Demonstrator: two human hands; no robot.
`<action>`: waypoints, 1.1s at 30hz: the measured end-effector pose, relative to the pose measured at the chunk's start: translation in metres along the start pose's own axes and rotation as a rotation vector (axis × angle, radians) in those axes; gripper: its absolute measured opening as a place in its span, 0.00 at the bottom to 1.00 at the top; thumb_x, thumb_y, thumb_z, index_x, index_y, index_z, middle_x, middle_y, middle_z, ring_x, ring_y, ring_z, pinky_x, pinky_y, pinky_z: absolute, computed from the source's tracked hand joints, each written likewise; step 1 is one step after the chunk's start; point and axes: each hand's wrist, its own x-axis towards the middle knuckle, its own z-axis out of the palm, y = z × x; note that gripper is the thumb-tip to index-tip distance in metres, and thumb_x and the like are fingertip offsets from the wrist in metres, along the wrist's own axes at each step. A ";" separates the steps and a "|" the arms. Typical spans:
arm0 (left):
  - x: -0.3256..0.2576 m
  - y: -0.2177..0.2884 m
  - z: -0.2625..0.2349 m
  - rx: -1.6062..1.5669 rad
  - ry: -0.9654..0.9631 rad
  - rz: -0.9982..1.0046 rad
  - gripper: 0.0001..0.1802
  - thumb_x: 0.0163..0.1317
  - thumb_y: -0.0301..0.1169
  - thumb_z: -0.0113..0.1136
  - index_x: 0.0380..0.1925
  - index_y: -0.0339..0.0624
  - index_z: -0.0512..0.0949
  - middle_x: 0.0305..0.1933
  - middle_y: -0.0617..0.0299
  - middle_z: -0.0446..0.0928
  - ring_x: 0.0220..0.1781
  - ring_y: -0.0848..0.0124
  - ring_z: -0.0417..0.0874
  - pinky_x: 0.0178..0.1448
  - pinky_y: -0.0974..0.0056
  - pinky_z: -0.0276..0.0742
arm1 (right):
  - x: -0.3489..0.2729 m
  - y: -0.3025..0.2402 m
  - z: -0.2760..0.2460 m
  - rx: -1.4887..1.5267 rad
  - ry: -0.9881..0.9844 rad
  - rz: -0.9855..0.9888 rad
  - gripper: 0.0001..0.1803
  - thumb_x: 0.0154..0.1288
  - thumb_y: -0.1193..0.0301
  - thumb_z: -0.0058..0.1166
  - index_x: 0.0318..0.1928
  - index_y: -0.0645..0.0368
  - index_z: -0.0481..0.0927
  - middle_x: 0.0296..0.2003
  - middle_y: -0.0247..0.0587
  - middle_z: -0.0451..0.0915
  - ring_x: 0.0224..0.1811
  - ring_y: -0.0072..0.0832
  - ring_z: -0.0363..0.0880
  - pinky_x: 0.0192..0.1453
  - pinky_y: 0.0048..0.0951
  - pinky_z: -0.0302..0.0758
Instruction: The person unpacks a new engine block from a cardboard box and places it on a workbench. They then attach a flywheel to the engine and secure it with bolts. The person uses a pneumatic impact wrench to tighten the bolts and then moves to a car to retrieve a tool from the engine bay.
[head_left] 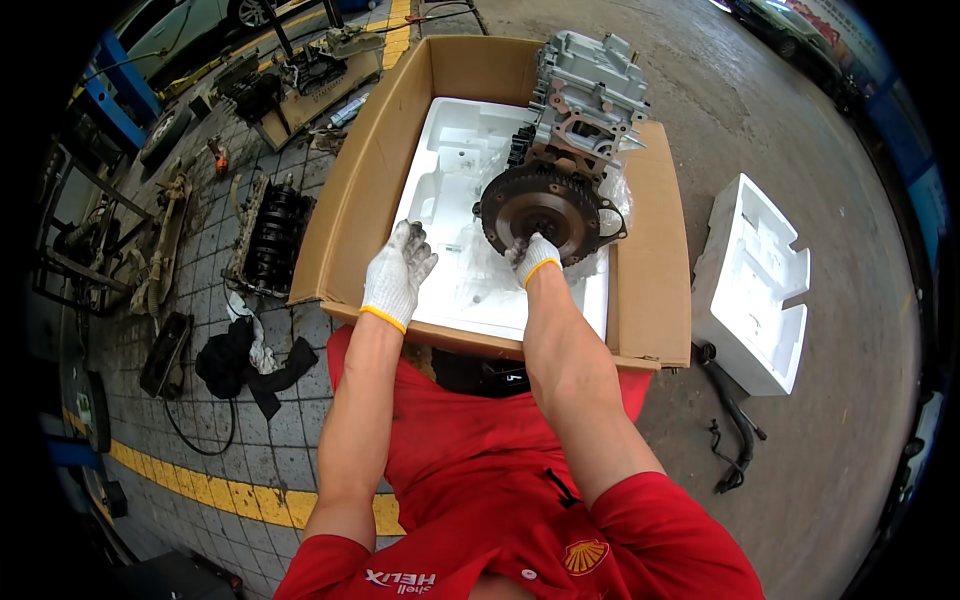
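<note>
An engine [590,105] with a grey metal top sits at the right side of an open cardboard box [350,210]. Its round, dark flywheel [520,205] faces me. My right hand [537,257], in a white knit glove with a yellow cuff, reaches to the flywheel's hub. Those fingers are bent together at the centre bolts, and whatever they pinch is too small to make out. Gloved alike, my left hand [400,265] hovers by the box's left wall with loosely curled, parted fingers and nothing in them. Below it lies a white foam tray [440,190] lining the box.
A second white foam piece [735,280] stands on the floor to the right, near a black hose [735,420]. On the left floor are an engine block [272,235], a black cloth [228,358] and several greasy parts. Clear plastic wrap [615,190] surrounds the engine's base.
</note>
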 end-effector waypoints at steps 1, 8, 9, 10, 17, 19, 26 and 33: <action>0.000 0.000 0.000 0.000 -0.004 0.001 0.30 0.81 0.50 0.58 0.65 0.33 0.74 0.66 0.47 0.76 0.66 0.55 0.76 0.76 0.49 0.74 | -0.002 0.001 0.000 0.015 0.001 0.004 0.17 0.86 0.57 0.49 0.41 0.53 0.80 0.28 0.37 0.80 0.23 0.32 0.76 0.29 0.36 0.81; -0.001 0.001 -0.001 -0.013 -0.015 -0.004 0.31 0.81 0.50 0.58 0.66 0.32 0.73 0.66 0.46 0.75 0.68 0.54 0.75 0.77 0.49 0.73 | 0.001 0.000 0.003 -0.132 0.119 -0.101 0.19 0.86 0.53 0.47 0.42 0.53 0.79 0.27 0.38 0.80 0.21 0.33 0.76 0.27 0.37 0.80; 0.000 0.001 -0.001 -0.023 -0.006 -0.011 0.31 0.81 0.50 0.58 0.66 0.31 0.73 0.66 0.47 0.75 0.67 0.54 0.75 0.77 0.49 0.73 | 0.003 -0.001 0.002 -0.113 0.108 -0.064 0.18 0.86 0.53 0.48 0.43 0.53 0.79 0.27 0.38 0.80 0.20 0.33 0.76 0.27 0.37 0.81; 0.000 0.001 -0.001 -0.020 -0.018 0.001 0.31 0.81 0.50 0.58 0.66 0.32 0.73 0.65 0.47 0.75 0.66 0.54 0.75 0.77 0.49 0.73 | 0.005 -0.002 0.001 -0.091 0.125 -0.048 0.18 0.86 0.54 0.48 0.43 0.53 0.79 0.27 0.38 0.79 0.20 0.33 0.75 0.27 0.37 0.81; 0.000 0.001 -0.001 -0.030 -0.029 0.003 0.30 0.81 0.47 0.58 0.66 0.30 0.73 0.64 0.47 0.75 0.65 0.54 0.76 0.75 0.48 0.77 | 0.007 -0.002 -0.001 -0.039 0.067 -0.021 0.19 0.86 0.53 0.46 0.43 0.52 0.79 0.25 0.36 0.78 0.22 0.32 0.76 0.29 0.38 0.83; 0.000 0.001 -0.001 -0.036 -0.025 0.009 0.30 0.81 0.47 0.58 0.67 0.29 0.72 0.66 0.45 0.74 0.67 0.53 0.75 0.76 0.47 0.77 | 0.002 -0.003 0.002 -0.088 0.085 -0.027 0.20 0.87 0.52 0.43 0.43 0.52 0.79 0.25 0.36 0.78 0.23 0.32 0.77 0.30 0.38 0.83; -0.005 0.003 0.003 -0.033 -0.027 0.015 0.33 0.82 0.46 0.56 0.71 0.27 0.68 0.74 0.39 0.69 0.75 0.46 0.71 0.79 0.43 0.74 | -0.009 -0.002 0.002 -0.056 0.078 -0.029 0.10 0.83 0.60 0.53 0.49 0.51 0.79 0.28 0.38 0.78 0.24 0.32 0.76 0.26 0.35 0.79; 0.005 -0.002 -0.004 -0.032 0.004 -0.029 0.21 0.80 0.45 0.60 0.58 0.38 0.80 0.55 0.53 0.82 0.55 0.62 0.83 0.67 0.53 0.82 | 0.025 -0.002 -0.005 -0.011 0.082 -0.059 0.14 0.85 0.56 0.46 0.48 0.52 0.79 0.31 0.39 0.80 0.26 0.37 0.78 0.33 0.42 0.82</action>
